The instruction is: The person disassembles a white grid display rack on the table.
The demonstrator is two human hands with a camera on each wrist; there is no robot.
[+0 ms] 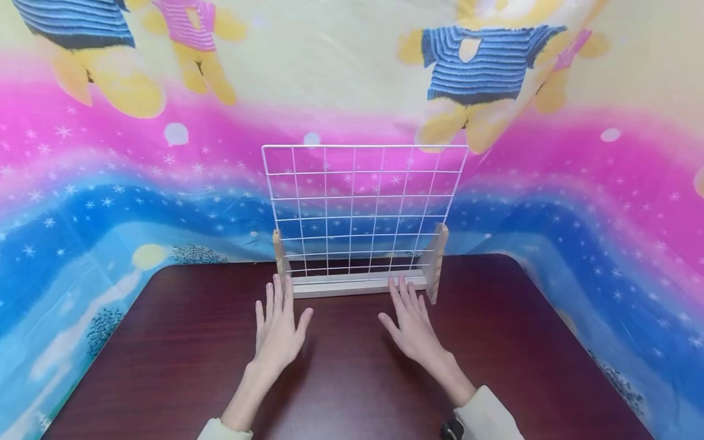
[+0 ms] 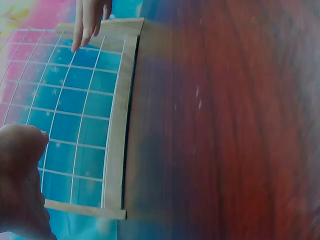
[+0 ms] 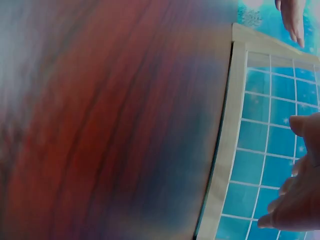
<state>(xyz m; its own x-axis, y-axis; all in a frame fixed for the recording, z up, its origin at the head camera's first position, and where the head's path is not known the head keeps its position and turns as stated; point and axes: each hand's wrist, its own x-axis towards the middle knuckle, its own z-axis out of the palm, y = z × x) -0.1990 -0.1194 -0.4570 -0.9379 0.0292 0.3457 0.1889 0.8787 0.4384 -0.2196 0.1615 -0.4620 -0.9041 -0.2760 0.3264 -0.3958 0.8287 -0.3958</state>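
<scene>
Nearest my head cam: two pale sleeves, left [image 1: 222, 431] and right [image 1: 486, 414], with a black band [image 1: 452, 428] at the right wrist, partly cut off by the bottom of the view. Left hand [image 1: 277, 333]: fingers straight, a bit spread, thumb out to the side, holding nothing. Right hand [image 1: 417, 333]: same pose mirrored, fingers extended, thumb pointing inward, nothing held either. Hands are well apart, backs up to me, soft shadows near them on the desk [image 1: 343, 379]. Desk is dark red-brown with wood grain, far corners rounded.

Rack is just past the fingers, standing toward the far edge of the desk, roughly centred between the hands: white wire grid [image 1: 365, 197] upright, pale wood bar [image 1: 357, 287] along the bottom, wood post [image 1: 439, 269] at the right end and a matching one at the left. From the head, left fingertips line up with the bar's left end, right ones with its right part. I can't tell if they touch it; wrist cams show both hands against the grid but don't settle contact.

Beyond that, backdrop [image 1: 330, 91] wraps the back and both sides: cream, pink and blue, snowflakes, bears [image 1: 475, 67] in striped tops
</scene>
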